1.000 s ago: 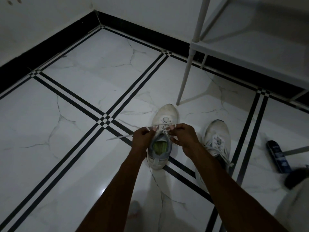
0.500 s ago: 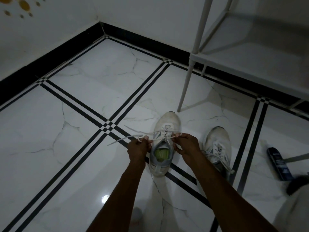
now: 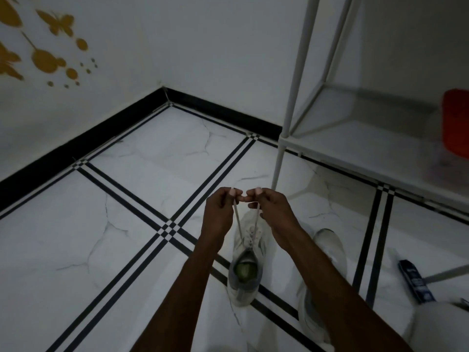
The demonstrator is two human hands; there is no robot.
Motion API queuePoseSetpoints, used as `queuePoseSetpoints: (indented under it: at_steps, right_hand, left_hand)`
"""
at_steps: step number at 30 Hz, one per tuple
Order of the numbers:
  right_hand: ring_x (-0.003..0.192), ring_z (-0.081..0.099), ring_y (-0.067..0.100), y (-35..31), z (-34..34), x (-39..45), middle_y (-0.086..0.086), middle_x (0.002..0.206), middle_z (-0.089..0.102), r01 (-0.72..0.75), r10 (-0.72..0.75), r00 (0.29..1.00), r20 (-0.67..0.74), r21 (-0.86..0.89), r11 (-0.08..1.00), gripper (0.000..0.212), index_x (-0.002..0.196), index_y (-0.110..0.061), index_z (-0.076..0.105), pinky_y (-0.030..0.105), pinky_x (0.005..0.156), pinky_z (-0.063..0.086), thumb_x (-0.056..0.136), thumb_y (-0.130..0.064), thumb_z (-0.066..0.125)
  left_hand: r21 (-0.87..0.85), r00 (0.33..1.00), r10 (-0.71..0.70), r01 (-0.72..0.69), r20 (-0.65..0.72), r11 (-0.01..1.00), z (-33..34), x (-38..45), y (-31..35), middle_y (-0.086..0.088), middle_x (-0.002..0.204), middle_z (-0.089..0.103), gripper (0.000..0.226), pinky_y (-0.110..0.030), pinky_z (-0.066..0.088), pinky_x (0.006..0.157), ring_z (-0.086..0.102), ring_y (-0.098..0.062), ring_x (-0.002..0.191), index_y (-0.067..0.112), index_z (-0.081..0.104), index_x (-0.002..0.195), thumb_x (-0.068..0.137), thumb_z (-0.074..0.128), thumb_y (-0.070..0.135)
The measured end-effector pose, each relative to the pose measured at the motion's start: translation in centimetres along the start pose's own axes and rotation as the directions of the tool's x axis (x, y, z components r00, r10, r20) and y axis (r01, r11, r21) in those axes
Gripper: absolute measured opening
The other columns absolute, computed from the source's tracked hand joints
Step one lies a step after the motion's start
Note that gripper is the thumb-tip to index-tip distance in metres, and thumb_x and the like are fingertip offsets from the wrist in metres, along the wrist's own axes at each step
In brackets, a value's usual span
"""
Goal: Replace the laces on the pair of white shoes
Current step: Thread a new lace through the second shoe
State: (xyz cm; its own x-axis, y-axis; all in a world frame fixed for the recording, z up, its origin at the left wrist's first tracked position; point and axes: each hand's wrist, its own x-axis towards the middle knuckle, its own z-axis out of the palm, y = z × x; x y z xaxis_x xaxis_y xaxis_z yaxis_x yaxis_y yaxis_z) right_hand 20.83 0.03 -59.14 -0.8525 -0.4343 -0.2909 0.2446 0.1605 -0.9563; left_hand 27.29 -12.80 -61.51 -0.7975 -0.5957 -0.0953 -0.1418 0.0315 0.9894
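**Head view: both lace ends pinched above the left-hand shoe**

Head camera looks down my two bare forearms to the tiled floor [image 3: 63, 237], white marble with thin black double lines crossing it. My left hand [image 3: 219, 212] and my right hand [image 3: 272, 208] are raised side by side, knuckles almost meeting. Each has its fingers curled in with thumb against forefinger, and each pinches one end of the white lace [image 3: 237, 219]. Two strands run down from my fingertips [image 3: 232, 192], drawing closer together as they drop, and meet at the eyelets of the white shoe [image 3: 245, 265] below.

That shoe stands on the floor under my hands, toe pointing away from me, its grey collar and greenish insole open towards the camera. It sits across one of the black lines. A second white shoe [image 3: 330, 250] lies just to its right, partly hidden behind my right forearm; I cannot tell how its laces sit.

Further right, a dark blue flat object [image 3: 416, 280] with pale print lies on the tile. A white metal-framed shelf [image 3: 355, 146] stands behind, one leg coming down near my right hand, with a red container [image 3: 455, 123] on it. Gold butterfly decals [image 3: 45, 59] mark the wall at upper left, above a black skirting [image 3: 83, 148].
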Motion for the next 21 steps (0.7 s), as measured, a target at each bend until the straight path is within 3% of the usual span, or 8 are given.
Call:
queuePoseSetpoints:
  at_steps: [5, 10, 13, 17, 21]
  right_hand:
    - [0.079, 0.069, 0.003, -4.7, -0.5, 0.8, -0.005, 0.091, 0.075, 0.121, -0.126, 0.990, -0.065, -0.072, 0.990, 0.031, 0.106, -0.014, 0.068, 0.022, 0.072, 0.044, 0.106, -0.031, 0.043]
    - [0.076, 0.070, 0.004, -8.8, -0.4, 1.2, -0.004, 0.089, 0.075, 0.213, -0.228, 0.970, -0.083, -0.159, 0.964, 0.034, 0.102, -0.013, 0.068, 0.007, 0.060, 0.043, 0.107, -0.031, 0.040]
    - [0.078, 0.070, 0.005, -10.2, 0.0, 1.4, -0.006, 0.089, 0.073, 0.237, -0.258, 0.963, -0.084, -0.199, 0.951, 0.035, 0.102, -0.014, 0.069, 0.011, 0.064, 0.048, 0.106, -0.033, 0.041]
    - [0.086, 0.070, 0.010, -10.6, 0.5, 1.2, -0.004, 0.097, 0.070, 0.245, -0.275, 0.954, -0.119, -0.220, 0.944, 0.029, 0.111, -0.018, 0.070, 0.033, 0.077, 0.061, 0.103, -0.037, 0.049]
    - [0.075, 0.072, 0.009, -11.6, 0.6, 0.4, -0.005, 0.089, 0.070, 0.327, -0.350, 0.908, -0.232, -0.133, 0.936, 0.011, 0.105, -0.023, 0.068, 0.024, 0.073, 0.061, 0.098, -0.019, 0.061]
  left_hand:
    - [0.000, 0.997, 0.075, -0.075, -0.032, 0.997, 0.7, 1.4, 4.9, 0.001, 0.090, 0.075, 0.025, -0.017, 0.046, 0.077, 0.068, -0.004, 0.088, 0.014, 0.072, 0.104, 0.107, 0.050, 0.026]
    - [0.036, 0.985, 0.160, -0.158, -0.062, 0.987, 0.7, 2.7, 8.9, 0.003, 0.090, 0.075, 0.025, -0.042, 0.057, 0.091, 0.070, -0.013, 0.094, 0.018, 0.073, 0.104, 0.107, 0.051, 0.029]
    - [0.080, 0.978, 0.199, -0.194, -0.058, 0.978, 0.5, 2.7, 10.4, 0.006, 0.090, 0.075, 0.025, -0.050, 0.058, 0.088, 0.070, -0.012, 0.092, 0.024, 0.074, 0.102, 0.105, 0.052, 0.034]
    - [0.043, 0.976, 0.208, -0.206, -0.059, 0.978, 0.5, 2.1, 11.7, 0.011, 0.095, 0.075, 0.017, -0.046, 0.059, 0.090, 0.070, -0.006, 0.091, 0.026, 0.076, 0.107, 0.102, 0.060, 0.031]
    - [0.004, 0.971, 0.213, -0.214, -0.106, 0.977, 0.5, 2.0, 12.3, 0.004, 0.095, 0.075, 0.018, -0.043, 0.060, 0.090, 0.071, -0.007, 0.089, 0.021, 0.073, 0.115, 0.100, 0.063, 0.021]
